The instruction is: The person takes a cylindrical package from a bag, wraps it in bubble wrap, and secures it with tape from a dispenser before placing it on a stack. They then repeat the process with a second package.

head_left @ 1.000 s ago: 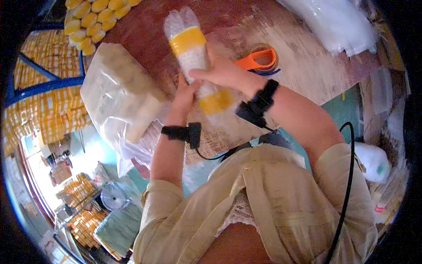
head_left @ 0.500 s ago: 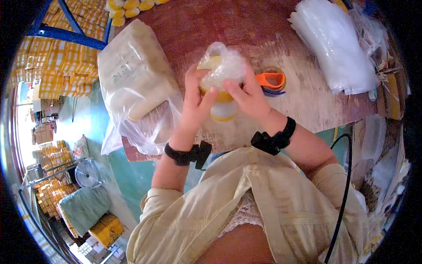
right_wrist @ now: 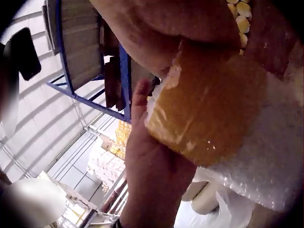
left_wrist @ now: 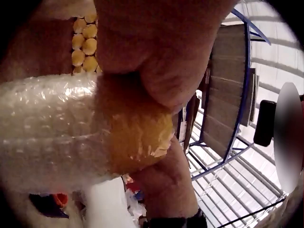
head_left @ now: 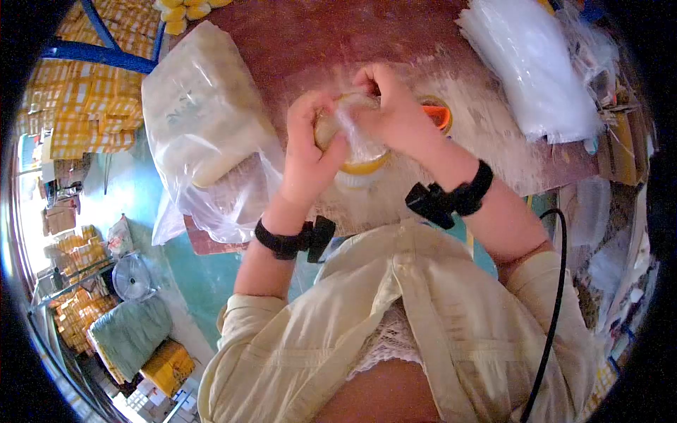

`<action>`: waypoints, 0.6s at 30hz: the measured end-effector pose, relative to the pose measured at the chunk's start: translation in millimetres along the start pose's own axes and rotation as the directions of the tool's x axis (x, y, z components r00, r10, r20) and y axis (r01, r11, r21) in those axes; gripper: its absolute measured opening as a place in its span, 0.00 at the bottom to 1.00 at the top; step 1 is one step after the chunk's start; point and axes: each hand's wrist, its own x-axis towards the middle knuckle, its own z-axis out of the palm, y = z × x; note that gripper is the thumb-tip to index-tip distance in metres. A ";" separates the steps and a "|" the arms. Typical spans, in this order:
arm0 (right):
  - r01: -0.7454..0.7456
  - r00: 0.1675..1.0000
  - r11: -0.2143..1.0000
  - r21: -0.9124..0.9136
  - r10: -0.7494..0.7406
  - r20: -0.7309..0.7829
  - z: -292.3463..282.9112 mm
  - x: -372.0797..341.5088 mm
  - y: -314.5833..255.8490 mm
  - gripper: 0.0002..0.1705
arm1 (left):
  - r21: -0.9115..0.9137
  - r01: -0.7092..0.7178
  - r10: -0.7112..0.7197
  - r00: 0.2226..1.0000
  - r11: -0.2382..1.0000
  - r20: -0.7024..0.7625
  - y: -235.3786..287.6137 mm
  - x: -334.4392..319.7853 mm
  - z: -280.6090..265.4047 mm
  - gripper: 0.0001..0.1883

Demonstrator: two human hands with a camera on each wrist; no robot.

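Note:
A bubble-wrapped bundle (head_left: 363,168) with bands of yellow tape stands upright on the worn red table (head_left: 310,39). Around the left side of its upper end curls my left hand (head_left: 309,151), thumb toward me. My right hand (head_left: 398,116) is across the top on the other side, its fingers bent over the wrap's end. In the left wrist view, the bundle (left_wrist: 52,135) shows clear bubble wrap and a wide yellow band near the hands. The right wrist view shows its taped end (right_wrist: 204,109) close up; what is wrapped inside is hidden.
Right of my hands lies a tape roll with an orange piece (head_left: 438,116), partly covered by my right forearm. A large filled plastic bag (head_left: 204,99) occupies the left side. Clear plastic sheeting (head_left: 529,70) lies at right, and several yellow-ended bundles (head_left: 185,10) sit at the far left.
The bundle went from slanted in both hands to upright on the table. Both hands moved to its top end; my right hand then shifted over the top, fingers bending onto the wrap.

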 end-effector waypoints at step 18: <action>0.211 0.880 0.518 -0.829 0.269 0.392 -65.1 -53.1 140.8 0.28 | 0.423 -0.375 0.120 0.847 0.825 0.518 12.2 26.2 -44.1 0.35</action>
